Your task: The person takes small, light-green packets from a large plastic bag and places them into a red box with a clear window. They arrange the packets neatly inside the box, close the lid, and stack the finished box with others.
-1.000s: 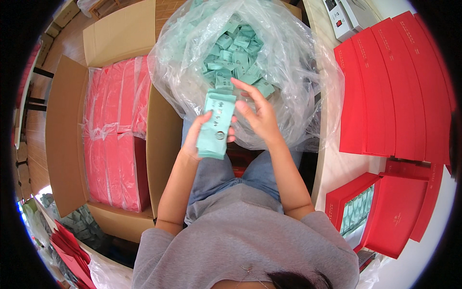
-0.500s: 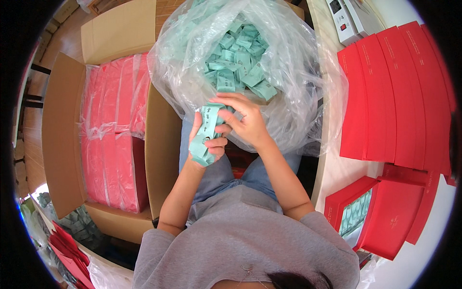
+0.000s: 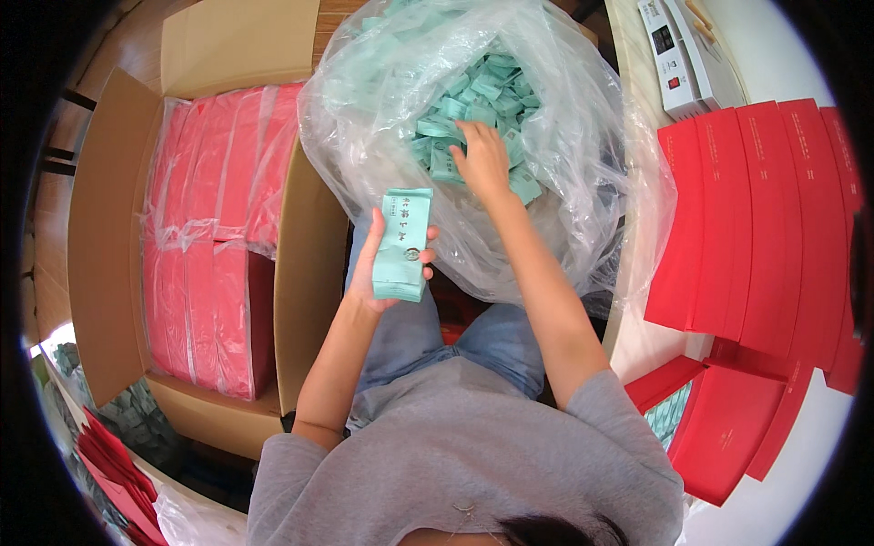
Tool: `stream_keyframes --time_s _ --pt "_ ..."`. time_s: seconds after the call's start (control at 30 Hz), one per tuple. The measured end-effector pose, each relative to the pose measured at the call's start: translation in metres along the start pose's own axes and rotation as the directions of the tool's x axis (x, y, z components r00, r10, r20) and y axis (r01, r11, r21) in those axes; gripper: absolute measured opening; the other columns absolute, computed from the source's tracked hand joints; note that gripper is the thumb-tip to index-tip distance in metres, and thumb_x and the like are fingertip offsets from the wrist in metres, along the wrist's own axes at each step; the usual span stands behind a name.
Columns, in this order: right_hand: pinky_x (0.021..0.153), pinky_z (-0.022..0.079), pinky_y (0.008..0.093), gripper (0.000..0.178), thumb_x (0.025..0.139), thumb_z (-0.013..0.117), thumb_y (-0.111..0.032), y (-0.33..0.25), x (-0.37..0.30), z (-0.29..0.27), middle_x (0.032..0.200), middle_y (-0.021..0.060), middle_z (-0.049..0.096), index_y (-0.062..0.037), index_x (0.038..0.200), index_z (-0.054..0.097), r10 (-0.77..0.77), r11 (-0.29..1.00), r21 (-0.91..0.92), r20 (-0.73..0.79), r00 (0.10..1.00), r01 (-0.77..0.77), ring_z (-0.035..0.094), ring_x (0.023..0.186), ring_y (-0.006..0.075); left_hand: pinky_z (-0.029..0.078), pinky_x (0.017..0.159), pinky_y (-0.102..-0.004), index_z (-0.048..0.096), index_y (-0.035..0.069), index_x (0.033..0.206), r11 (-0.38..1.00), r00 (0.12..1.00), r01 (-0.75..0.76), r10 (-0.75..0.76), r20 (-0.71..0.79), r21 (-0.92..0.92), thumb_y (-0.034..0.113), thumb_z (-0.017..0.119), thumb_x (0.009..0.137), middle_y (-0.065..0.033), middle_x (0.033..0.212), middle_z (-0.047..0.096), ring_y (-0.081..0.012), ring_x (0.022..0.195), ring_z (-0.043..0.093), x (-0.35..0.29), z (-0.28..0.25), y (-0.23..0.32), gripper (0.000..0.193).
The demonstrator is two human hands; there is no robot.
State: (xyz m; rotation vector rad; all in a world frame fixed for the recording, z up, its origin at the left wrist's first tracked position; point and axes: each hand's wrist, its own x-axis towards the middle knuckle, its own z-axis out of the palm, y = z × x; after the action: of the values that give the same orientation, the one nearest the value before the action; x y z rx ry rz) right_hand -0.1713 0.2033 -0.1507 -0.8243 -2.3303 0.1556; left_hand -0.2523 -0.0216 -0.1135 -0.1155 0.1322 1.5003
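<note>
My left hand (image 3: 375, 273) holds a small stack of mint-green packets (image 3: 403, 242) upright in front of me, just below a big clear plastic bag (image 3: 382, 109). My right hand (image 3: 481, 156) reaches into the bag's mouth and rests palm down on the heap of mint-green packets (image 3: 473, 100) inside. Whether its fingers have closed on a packet is hidden.
An open cardboard box (image 3: 109, 227) at my left holds plastic-wrapped pink packs (image 3: 205, 227). Several red flat boxes (image 3: 765, 218) lie on the white table at my right, one open red box (image 3: 719, 428) nearer me. White boxes (image 3: 678, 50) sit at the far right.
My right hand left the stack and reached up into the bag. My left hand turned the stack upright and now holds it alone.
</note>
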Motion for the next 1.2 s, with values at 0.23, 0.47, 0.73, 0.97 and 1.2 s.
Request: stream_keyframes --time_s 0.23,0.47,0.73,0.97,1.2 --pt "0.068 0.046 0.0398 0.022 0.081 0.064 -0.01 -0.018 0.007 -0.047 0.076 0.0092 0.061 -0.0044 0.102 0.062 0.304 0.949 0.059 0.085 0.949 -0.309 0.059 0.073 0.0274 0.054 0.073 -0.0352 0.032 0.006 0.136 0.777 0.919 0.034 0.223 -0.326 0.628 0.045 0.056 0.092 -0.0145 0.116 0.055 -0.0221 0.087 0.064 -0.005 -0.005 0.01 0.063" --pt "0.053 0.04 0.0309 0.023 0.083 0.055 -0.008 -0.069 -0.019 -0.153 0.069 0.0037 0.056 -0.0044 0.105 0.057 0.365 0.653 0.345 0.637 0.679 -0.674 0.051 0.058 0.013 0.038 0.101 -0.0369 0.001 0.007 0.148 0.076 0.758 -0.429 0.572 0.314 0.9 0.021 0.071 0.084 -0.0157 0.137 0.038 -0.0241 0.119 0.048 0.025 0.02 -0.009 0.096" --pt "0.066 0.046 0.0269 0.023 0.095 0.052 -0.02 -0.101 -0.055 -0.175 0.093 0.01 0.062 -0.0036 0.111 0.05 0.519 -0.26 0.831 0.549 0.655 -0.491 0.057 0.077 0.0149 0.047 0.091 -0.034 0.011 0.006 0.143 0.429 0.891 -0.327 0.437 0.123 0.842 0.027 0.075 0.081 -0.0133 0.126 0.047 -0.0204 0.109 0.053 0.036 0.028 -0.057 0.092" --pt "0.096 0.039 0.0296 0.047 0.098 0.05 -0.035 -0.091 -0.116 -0.217 0.122 0.0099 0.056 -0.0001 0.129 0.045 0.596 0.051 0.752 0.505 0.624 -0.657 0.051 0.111 0.0153 0.038 0.101 -0.0366 0.024 0.0 0.14 0.359 0.91 -0.327 0.369 0.189 0.874 0.04 0.062 0.09 -0.015 0.133 0.045 -0.0236 0.12 0.046 0.039 0.043 -0.105 0.074" --pt "0.088 0.046 0.0284 0.052 0.095 0.055 -0.041 -0.098 -0.191 -0.285 0.108 0.0063 0.063 0.0012 0.124 0.055 0.69 -0.043 0.773 0.481 0.541 -0.633 0.055 0.101 0.0122 0.03 0.106 -0.0384 0.02 -0.002 0.142 0.093 0.881 -0.435 -0.161 0.445 0.896 0.047 0.057 0.091 -0.0159 0.142 0.032 -0.0255 0.128 0.037 0.027 0.068 -0.173 0.079"
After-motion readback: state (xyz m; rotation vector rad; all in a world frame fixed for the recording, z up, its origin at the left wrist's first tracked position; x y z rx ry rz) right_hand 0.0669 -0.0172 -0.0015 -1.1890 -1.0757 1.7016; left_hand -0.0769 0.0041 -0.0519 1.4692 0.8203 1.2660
